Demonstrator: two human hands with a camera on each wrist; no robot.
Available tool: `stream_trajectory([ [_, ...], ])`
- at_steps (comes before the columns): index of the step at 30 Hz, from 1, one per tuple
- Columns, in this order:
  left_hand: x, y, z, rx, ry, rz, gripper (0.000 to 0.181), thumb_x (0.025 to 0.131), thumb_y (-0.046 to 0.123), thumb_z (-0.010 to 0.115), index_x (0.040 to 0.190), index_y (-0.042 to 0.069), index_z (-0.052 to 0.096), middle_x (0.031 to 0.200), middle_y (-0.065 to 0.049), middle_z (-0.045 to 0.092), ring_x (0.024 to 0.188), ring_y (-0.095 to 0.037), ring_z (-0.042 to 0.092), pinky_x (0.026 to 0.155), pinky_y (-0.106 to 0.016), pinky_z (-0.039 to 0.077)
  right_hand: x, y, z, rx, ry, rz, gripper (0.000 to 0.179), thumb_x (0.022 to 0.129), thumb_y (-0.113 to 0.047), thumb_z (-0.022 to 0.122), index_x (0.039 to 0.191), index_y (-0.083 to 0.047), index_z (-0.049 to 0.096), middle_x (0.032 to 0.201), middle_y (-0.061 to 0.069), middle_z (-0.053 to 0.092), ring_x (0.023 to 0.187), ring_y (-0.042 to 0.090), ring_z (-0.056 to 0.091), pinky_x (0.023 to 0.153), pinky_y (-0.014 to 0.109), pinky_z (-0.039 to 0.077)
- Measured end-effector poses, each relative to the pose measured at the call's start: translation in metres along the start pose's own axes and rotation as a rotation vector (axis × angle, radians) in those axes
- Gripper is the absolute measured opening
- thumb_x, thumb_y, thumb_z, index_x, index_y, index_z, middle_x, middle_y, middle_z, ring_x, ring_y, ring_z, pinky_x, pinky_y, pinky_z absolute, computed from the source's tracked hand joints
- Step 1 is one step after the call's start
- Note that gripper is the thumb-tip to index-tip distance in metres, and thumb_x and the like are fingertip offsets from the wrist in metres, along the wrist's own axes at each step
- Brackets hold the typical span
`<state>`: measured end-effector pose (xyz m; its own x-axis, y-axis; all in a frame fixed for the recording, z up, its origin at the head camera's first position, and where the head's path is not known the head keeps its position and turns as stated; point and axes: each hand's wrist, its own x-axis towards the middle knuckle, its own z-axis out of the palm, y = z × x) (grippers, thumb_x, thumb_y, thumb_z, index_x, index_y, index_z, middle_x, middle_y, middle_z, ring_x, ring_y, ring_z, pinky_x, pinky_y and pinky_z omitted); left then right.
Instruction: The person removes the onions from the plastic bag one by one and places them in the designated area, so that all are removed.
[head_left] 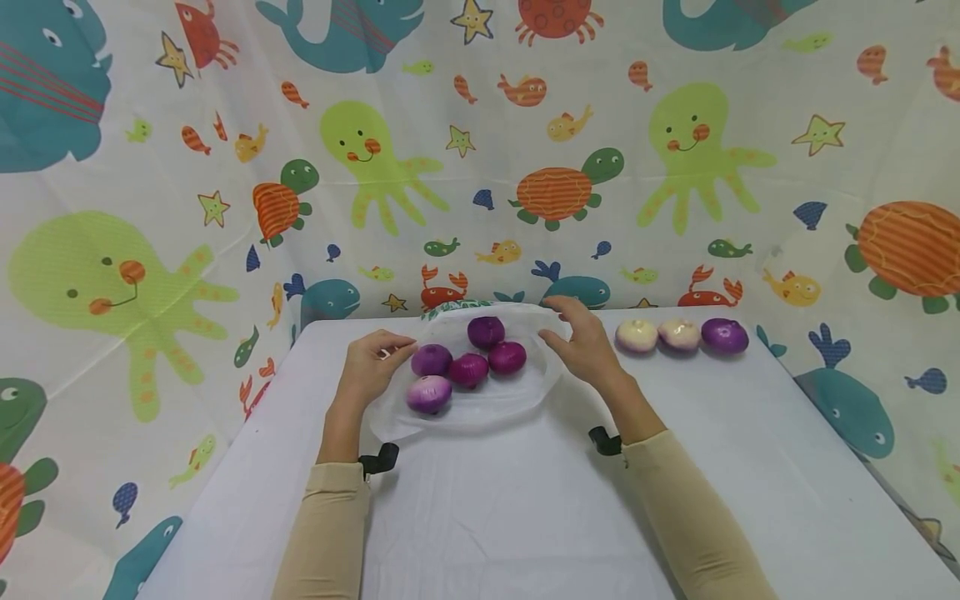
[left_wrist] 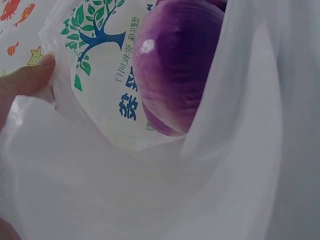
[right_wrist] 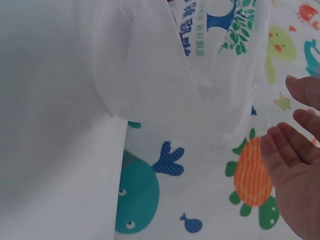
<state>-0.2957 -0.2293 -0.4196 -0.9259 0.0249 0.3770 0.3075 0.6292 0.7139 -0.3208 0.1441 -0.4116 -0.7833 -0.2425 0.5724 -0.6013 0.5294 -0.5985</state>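
Note:
A white translucent plastic bag with a green and blue tree print lies spread at the table's far middle, its mouth toward me. Several purple onions sit in or on it; one purple onion looms large in the left wrist view. My left hand pinches the bag's left edge between thumb and fingers. Off the bag's right edge, my right hand holds nothing, its fingers loosely bent and spread; the right wrist view shows a gap between this hand and the bag.
To the right, near the table's back edge, two whitish onions and one purple onion stand in a row. Behind the white table hangs a curtain printed with sea animals.

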Motion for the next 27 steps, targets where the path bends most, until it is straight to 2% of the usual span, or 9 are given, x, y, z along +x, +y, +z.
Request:
stream_trajectory([
  [7,0.000,0.001,-0.001,-0.003,0.006,0.006,0.016,0.097,0.021,0.076,0.110,0.014,0.081,0.106,-0.005,0.078,0.096,-0.022,0.065,0.088,-0.035,0.053,-0.001,-0.006,0.011,0.013,-0.078,-0.010,0.054,0.095,-0.010,0.076,0.145,-0.005,0.056,0.146,0.015,0.059,0.131,0.033,0.058,0.109,0.050,0.051],
  [14,0.001,-0.001,0.000,0.000,0.003,0.013,0.016,0.097,0.020,0.075,0.110,0.014,0.082,0.105,-0.004,0.078,0.096,-0.022,0.064,0.085,-0.033,0.054,-0.004,-0.007,0.020,0.001,-0.141,0.001,0.053,0.096,-0.013,0.075,0.145,-0.007,0.056,0.151,0.013,0.056,0.130,0.034,0.058,0.109,0.052,0.051],
  [19,0.001,-0.002,0.000,-0.004,0.003,0.008,0.017,0.097,0.021,0.076,0.110,0.013,0.081,0.105,-0.004,0.077,0.097,-0.022,0.064,0.086,-0.034,0.054,-0.005,-0.004,0.027,-0.017,-0.212,0.008,0.054,0.097,-0.020,0.075,0.146,-0.008,0.055,0.153,0.012,0.054,0.143,0.032,0.049,0.116,0.053,0.043],
  [23,0.001,-0.002,0.000,-0.004,0.003,0.013,0.017,0.097,0.022,0.076,0.110,0.014,0.082,0.105,-0.004,0.077,0.096,-0.022,0.064,0.084,-0.031,0.054,-0.006,-0.001,0.033,-0.038,-0.291,0.049,0.060,0.097,-0.027,0.076,0.149,-0.010,0.053,0.156,0.011,0.050,0.149,0.031,0.041,0.122,0.053,0.035],
  [27,0.001,-0.002,0.000,-0.002,0.005,0.020,0.017,0.097,0.022,0.076,0.110,0.014,0.082,0.104,-0.003,0.078,0.095,-0.021,0.064,0.083,-0.027,0.053,-0.007,-0.001,0.036,-0.037,-0.357,0.104,0.066,0.096,-0.032,0.076,0.153,-0.012,0.049,0.159,0.010,0.047,0.151,0.031,0.039,0.122,0.054,0.034],
])
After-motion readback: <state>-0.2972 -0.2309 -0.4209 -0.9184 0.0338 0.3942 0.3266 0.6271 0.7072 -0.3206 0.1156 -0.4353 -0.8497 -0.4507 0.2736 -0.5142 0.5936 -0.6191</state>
